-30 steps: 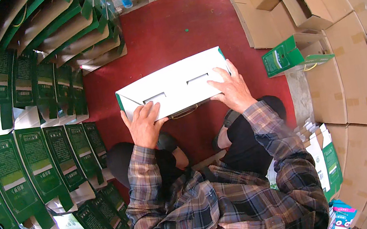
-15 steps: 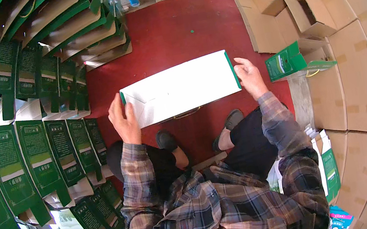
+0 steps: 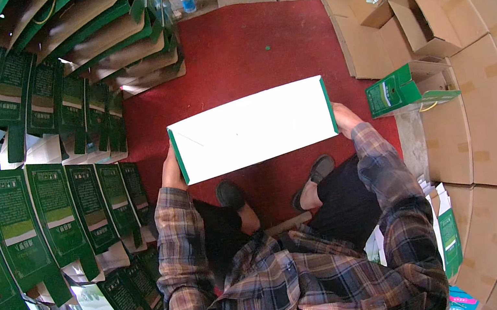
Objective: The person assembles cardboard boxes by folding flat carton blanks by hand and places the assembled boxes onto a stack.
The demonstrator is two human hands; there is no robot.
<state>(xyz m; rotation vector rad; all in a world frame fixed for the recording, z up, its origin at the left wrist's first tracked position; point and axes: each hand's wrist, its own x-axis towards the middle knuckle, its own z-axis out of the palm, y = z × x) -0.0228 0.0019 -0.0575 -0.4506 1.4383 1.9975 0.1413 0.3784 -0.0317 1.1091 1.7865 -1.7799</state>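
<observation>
White box, green edges, red floor.
The box (image 3: 252, 129) is plain white with green trim; flattened cartons (image 3: 41, 209) are dark green, the shirt (image 3: 297, 291) plaid.

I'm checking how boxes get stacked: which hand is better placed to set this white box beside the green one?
Probably the right hand: it grips the white box at the end nearest the green box. The left hand holds the far end.

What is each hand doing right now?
Left hand: closed on the left end of the flat white cardboard box with green edges.
Right hand: gripping the box's right end.
</observation>
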